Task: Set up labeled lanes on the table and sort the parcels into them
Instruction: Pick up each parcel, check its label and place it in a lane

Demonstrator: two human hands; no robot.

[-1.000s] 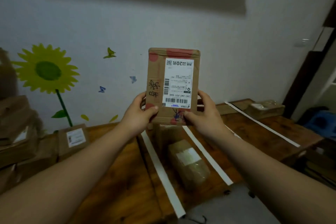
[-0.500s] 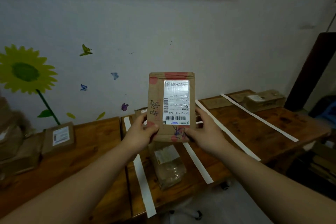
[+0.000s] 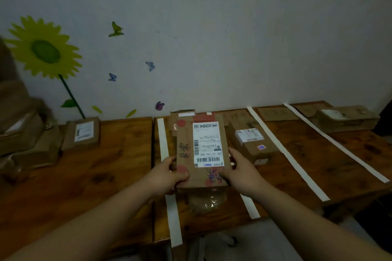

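Observation:
A flat brown cardboard parcel (image 3: 184, 137) with a white shipping label and red dots is held low over the leftmost taped lane of the wooden table (image 3: 318, 154). My left hand (image 3: 169, 174) grips its lower left corner and my right hand (image 3: 239, 171) grips its lower right edge. Beneath it lies a plastic-wrapped parcel (image 3: 205, 203), mostly hidden. White tape strips (image 3: 284, 150) mark the lanes. A boxed parcel (image 3: 252, 142) lies in the same lane to the right. Another wrapped parcel (image 3: 345, 117) sits at the far right back.
A second wooden table (image 3: 95, 165) on the left carries a labeled box (image 3: 82, 133) and a stack of brown parcels (image 3: 23, 133). Cardboard label cards (image 3: 275, 113) lie at the lanes' back ends. A wall with sunflower sticker stands behind.
Both hands have lowered the parcel from chest height down toward the table, tilting it flatter over the leftmost lane. The view has dropped and widened.

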